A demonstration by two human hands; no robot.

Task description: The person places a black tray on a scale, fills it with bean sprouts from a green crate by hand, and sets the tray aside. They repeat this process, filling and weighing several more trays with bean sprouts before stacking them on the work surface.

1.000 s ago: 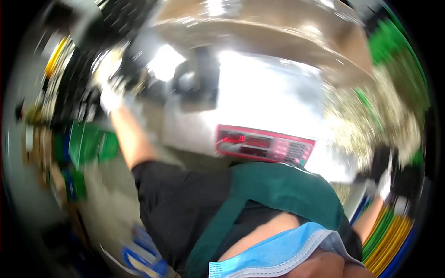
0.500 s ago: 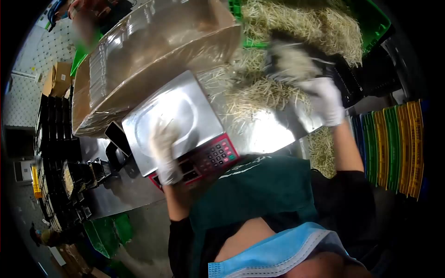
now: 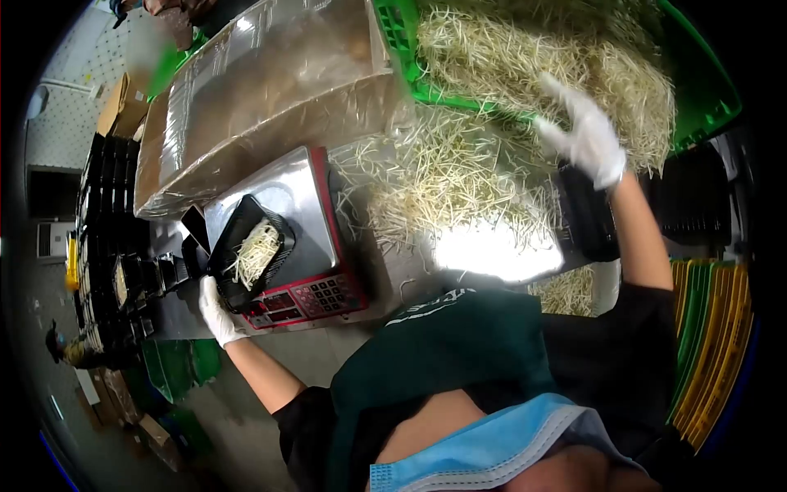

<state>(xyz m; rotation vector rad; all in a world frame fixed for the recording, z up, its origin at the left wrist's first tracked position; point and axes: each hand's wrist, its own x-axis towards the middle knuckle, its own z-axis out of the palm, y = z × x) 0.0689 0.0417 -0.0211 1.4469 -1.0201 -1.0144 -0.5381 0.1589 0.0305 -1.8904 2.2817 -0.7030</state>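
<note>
A black plastic tray (image 3: 281,228) sits on the steel plate of a red scale (image 3: 309,193), with a small heap of bean sprouts (image 3: 258,252) inside. My left hand (image 3: 218,316), in a white glove, grips the tray's near left corner; its fingertips are partly hidden by the rim. My right hand (image 3: 589,141), also gloved, is open with fingers spread and nothing in it. It hovers at the near edge of a green crate (image 3: 459,102) heaped with sprouts (image 3: 525,61). Loose sprouts (image 3: 447,176) lie on the metal table between scale and crate.
A large plastic-wrapped carton (image 3: 270,107) stands behind the scale. Stacked black trays (image 3: 106,213) line the left side, and more black trays (image 3: 589,213) lie below my right hand. Colored crates (image 3: 709,344) are stacked at right. Another person (image 3: 176,16) is partly visible at the top left.
The sprout-filled tray, earlier blurred beside my right hand, now rests on the scale. My left hand moved from over the plate to the tray's corner; my right hand moved up toward the crate.
</note>
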